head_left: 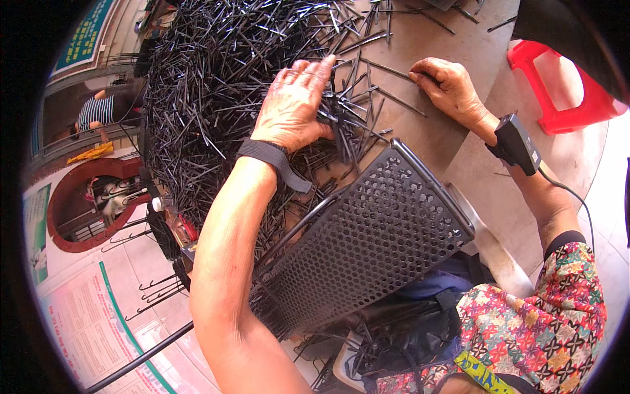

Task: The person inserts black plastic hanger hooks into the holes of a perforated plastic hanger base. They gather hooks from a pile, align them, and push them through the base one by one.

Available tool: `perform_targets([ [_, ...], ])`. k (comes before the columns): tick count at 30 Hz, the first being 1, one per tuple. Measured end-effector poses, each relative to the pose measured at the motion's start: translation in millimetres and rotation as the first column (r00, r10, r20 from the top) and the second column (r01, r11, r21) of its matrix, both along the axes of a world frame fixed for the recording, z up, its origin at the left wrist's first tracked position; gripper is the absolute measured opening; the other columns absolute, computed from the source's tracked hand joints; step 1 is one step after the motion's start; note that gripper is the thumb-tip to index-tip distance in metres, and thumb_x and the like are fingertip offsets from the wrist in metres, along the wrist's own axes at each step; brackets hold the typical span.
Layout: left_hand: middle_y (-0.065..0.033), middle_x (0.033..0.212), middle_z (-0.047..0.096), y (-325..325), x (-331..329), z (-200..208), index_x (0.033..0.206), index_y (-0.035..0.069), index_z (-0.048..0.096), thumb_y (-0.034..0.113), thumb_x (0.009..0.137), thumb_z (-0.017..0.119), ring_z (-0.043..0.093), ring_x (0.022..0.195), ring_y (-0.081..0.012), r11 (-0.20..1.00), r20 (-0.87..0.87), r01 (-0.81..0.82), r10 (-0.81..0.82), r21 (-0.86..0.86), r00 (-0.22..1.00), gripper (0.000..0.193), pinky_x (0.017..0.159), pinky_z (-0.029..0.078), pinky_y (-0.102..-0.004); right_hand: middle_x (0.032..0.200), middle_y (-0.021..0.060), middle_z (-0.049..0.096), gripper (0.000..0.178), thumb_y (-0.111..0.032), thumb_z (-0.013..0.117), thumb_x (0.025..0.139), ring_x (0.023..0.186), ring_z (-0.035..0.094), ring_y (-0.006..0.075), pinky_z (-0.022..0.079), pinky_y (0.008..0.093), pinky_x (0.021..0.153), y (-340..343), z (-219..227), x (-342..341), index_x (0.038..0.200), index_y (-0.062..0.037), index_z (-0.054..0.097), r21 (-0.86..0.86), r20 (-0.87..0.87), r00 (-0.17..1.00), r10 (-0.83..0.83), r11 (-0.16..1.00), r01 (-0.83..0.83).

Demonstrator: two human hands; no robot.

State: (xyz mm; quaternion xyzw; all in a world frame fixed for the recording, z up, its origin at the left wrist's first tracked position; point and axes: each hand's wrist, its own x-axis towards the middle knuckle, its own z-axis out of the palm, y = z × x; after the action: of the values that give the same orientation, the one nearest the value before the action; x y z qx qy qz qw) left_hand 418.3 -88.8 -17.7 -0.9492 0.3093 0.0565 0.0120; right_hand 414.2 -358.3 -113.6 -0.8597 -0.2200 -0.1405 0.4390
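Note:
A large heap of thin black sticks [203, 85] covers the left part of the tabletop. My left hand [292, 105] rests over the heap's right edge, fingers stretched out and the thumb beside a loose bunch of sticks. Right of it, my right hand [449, 88] is closed in a pinch at the end of one thin black stick [387, 68], which points left toward the heap. In front of both hands stands a black perforated panel [367, 236] with a tubular frame, tilted. Sticks are bunched at its lower left end; whether they pass through its holes I cannot tell.
The brown table [482, 33] has a few scattered sticks. A red plastic stool [558, 85] stands at the right. At the left, hooks [157, 292] stick out near a wall with posters [98, 328]. A person in a striped top [95, 113] is farther off.

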Motion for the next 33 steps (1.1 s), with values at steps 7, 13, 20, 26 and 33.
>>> perform_targets([
  [7, -0.0257, 0.139, 0.034, 7, 3, 1, 0.142, -0.004, 0.016, 0.06, 0.063, 0.073, 0.033, 0.131, -0.0366, 0.891, -0.047, -0.451, 0.449, -0.041, 0.892, 0.116, 0.105, 0.034, -0.0391, 0.079, 0.0155, 0.063, 0.011, -0.008, 0.062, 0.083, 0.071, 0.063, 0.0285, 0.05, 0.0306, 0.064, -1, 2, 2, 0.089, 0.0008, 0.062, 0.021, -0.023, 1.0, 0.009, 1.0, -0.008],
  [13, -0.0199, 0.144, 0.031, 12, -55, 16, 0.142, 0.0, 0.019, 0.053, 0.057, 0.078, 0.028, 0.134, -0.037, 0.967, -0.132, -0.125, 0.157, 0.222, 0.979, 0.117, 0.108, 0.026, -0.048, 0.077, 0.0152, 0.064, 0.013, -0.015, 0.063, 0.082, 0.07, 0.063, 0.0305, 0.05, 0.0345, 0.062, -4, 0, 2, 0.087, -0.003, 0.063, 0.042, -0.006, 1.0, -0.022, 0.999, 0.022],
  [20, -0.0265, 0.141, 0.027, 17, -70, -1, 0.143, 0.011, 0.025, 0.01, 0.062, 0.071, 0.028, 0.132, -0.0409, 0.924, -0.034, 0.207, -0.207, 0.32, 0.978, 0.093, 0.109, 0.022, -0.0483, 0.077, 0.0141, 0.064, 0.013, -0.016, 0.063, 0.082, 0.07, 0.063, 0.0309, 0.05, 0.0347, 0.062, -4, -1, 1, 0.087, -0.0039, 0.063, 0.044, -0.004, 1.0, -0.027, 0.999, 0.027],
  [26, -0.0196, 0.125, 0.051, -5, -11, -17, 0.145, 0.011, 0.011, 0.0, 0.063, 0.072, 0.054, 0.11, -0.0368, 0.952, -0.073, -0.157, 0.143, -0.263, 0.987, 0.103, 0.093, 0.045, -0.0378, 0.076, 0.0149, 0.062, 0.01, -0.007, 0.063, 0.082, 0.067, 0.062, 0.0255, 0.049, 0.03, 0.061, -5, 1, 1, 0.088, 0.001, 0.062, 0.029, -0.009, 1.0, -0.011, 1.0, 0.011],
  [33, -0.0186, 0.133, 0.043, -10, -7, -6, 0.136, -0.002, 0.03, 0.047, 0.057, 0.08, 0.037, 0.127, -0.0331, 0.929, -0.127, -0.341, 0.359, 0.148, 0.924, 0.106, 0.103, 0.032, -0.0518, 0.074, 0.0143, 0.063, 0.013, -0.016, 0.063, 0.081, 0.068, 0.062, 0.0312, 0.049, 0.0357, 0.06, -4, 1, 2, 0.085, -0.0034, 0.062, 0.082, -0.034, 0.999, -0.03, 0.996, 0.033],
])
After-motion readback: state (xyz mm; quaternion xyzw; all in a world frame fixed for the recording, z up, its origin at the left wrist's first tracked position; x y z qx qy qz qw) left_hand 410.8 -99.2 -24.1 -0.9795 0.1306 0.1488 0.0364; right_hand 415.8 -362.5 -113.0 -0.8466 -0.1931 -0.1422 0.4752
